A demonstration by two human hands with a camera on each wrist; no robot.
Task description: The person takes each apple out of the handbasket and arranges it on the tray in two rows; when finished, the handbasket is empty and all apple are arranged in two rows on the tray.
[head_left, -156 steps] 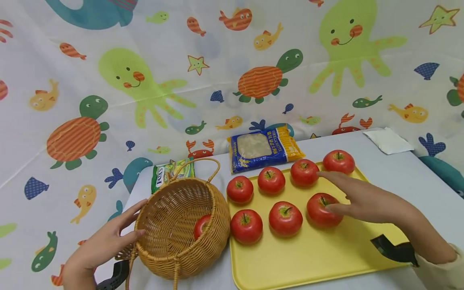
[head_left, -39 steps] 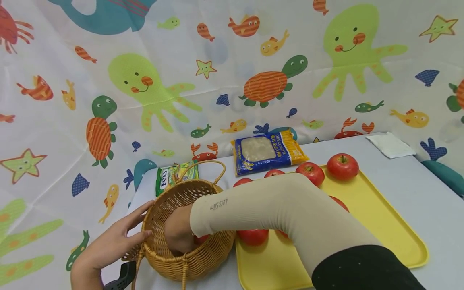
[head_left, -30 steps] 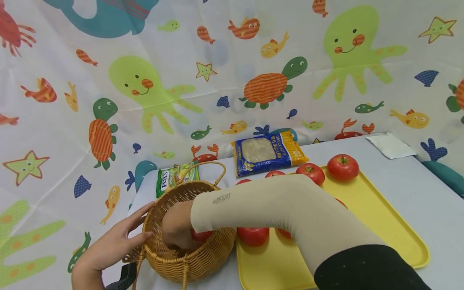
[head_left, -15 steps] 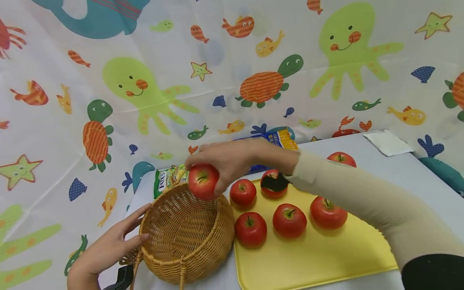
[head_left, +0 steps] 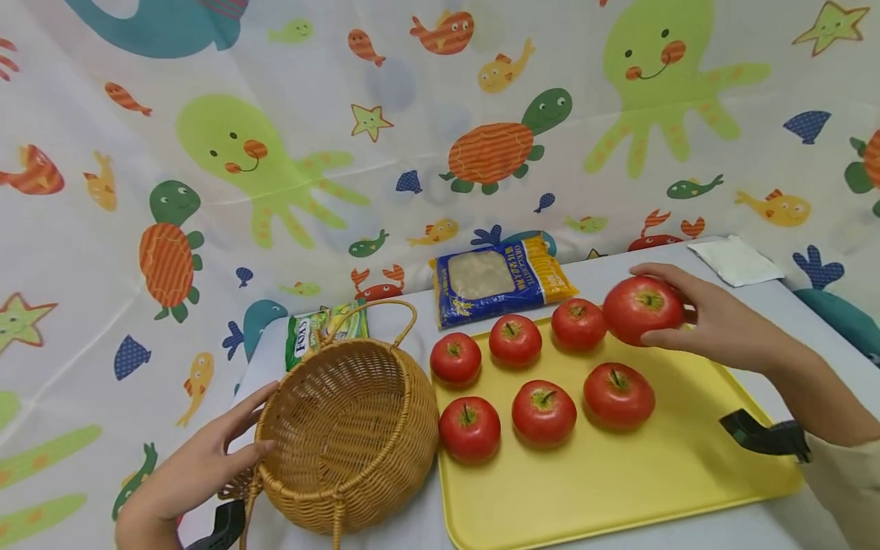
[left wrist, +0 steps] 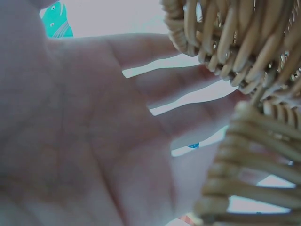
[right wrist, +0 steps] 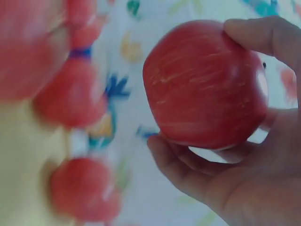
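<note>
Holding: right hand (head_left: 715, 325) has fingers curled round an apple (head_left: 642, 309), above the tray's (head_left: 619, 489) far right corner.
Steadying: left hand (head_left: 195, 466), fingers straight, touches the basket (head_left: 351, 435), left of the tray.
Progress: basket looks empty; six apples on tray, the seventh is probably going there too.

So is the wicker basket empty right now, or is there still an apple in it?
Empty. The head view looks into the tipped wicker basket and shows only bare weave; the right hand holds an apple over the yellow tray.
</note>
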